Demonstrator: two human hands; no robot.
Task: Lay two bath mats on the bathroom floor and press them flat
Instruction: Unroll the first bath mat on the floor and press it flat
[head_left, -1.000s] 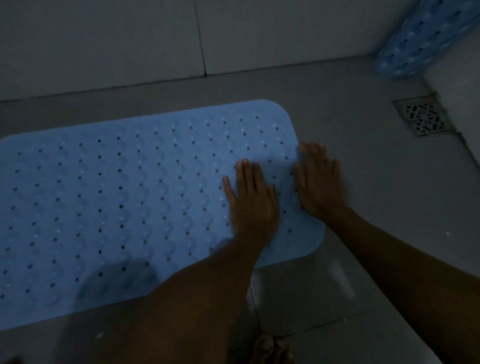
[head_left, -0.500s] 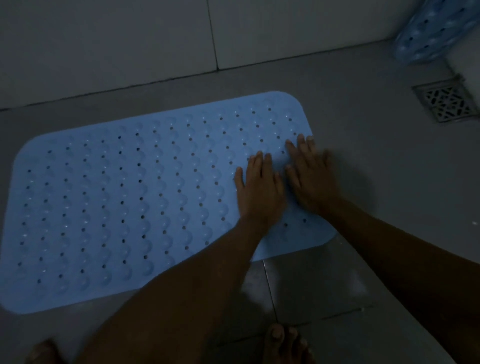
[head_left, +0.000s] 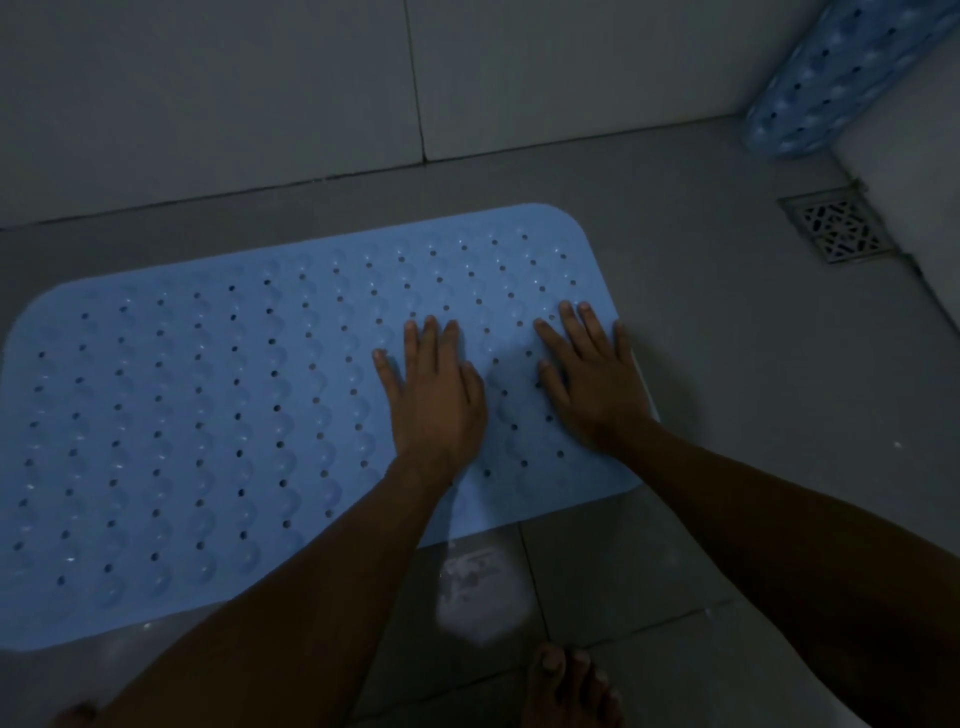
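The left hand (head_left: 434, 395) is lying flat with its fingers spread wide, holding nothing. The right hand (head_left: 589, 382) is lying flat too, fingers wide, holding nothing. Both palms are pushing down on the blue mat (head_left: 208, 415), side by side with a small gap between them.

The hands are sitting at the right end of the mat. The right hand is just beside the mat's right edge. The long way of the mat is running off to the left of the hands, so most of it is lying past the left hand. I think the left hand is the nearer one for pressing that big part next.

The other mat (head_left: 831, 78) is rolled up and leaning in the corner, far up and to the right of the right hand. It is not laid down yet. The right hand is nearer to it. A drain (head_left: 836, 228) is sitting on the floor (head_left: 753, 389) between the right hand and that roll.

A bare foot (head_left: 566, 686) is showing below the hands.
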